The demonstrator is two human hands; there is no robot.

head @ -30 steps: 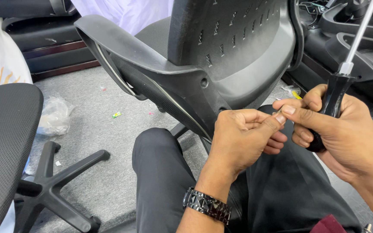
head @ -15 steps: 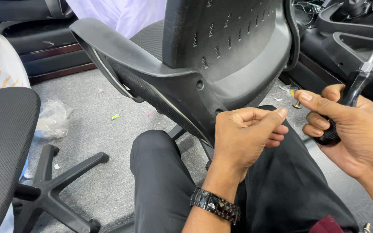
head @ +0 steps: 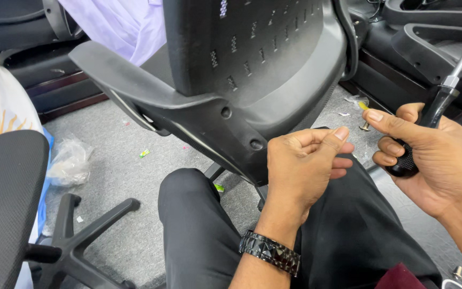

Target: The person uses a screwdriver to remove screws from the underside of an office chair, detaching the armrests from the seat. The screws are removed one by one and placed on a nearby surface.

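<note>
While the left hand [head: 300, 166] stays curled, thumb pressed to forefinger as if pinching something too small to see, the right hand [head: 429, 160] grips a screwdriver [head: 438, 107]. Seating a screw in the chair frame [head: 225, 115] holes seems next; a bolt [head: 365, 127] lies on the floor beyond the fingers.

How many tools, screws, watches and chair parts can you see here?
Screwdrivers: 1, black-handled screwdriver in the right hand.
Loose screws on the floor: 2, one screw past the hands, another screw at the bottom right.
Wristwatches: 1, black watch below the left hand.
Chair backs: 1, black chair back.
Wheeled chair bases: 1, chair base.
Total: 6.
</note>
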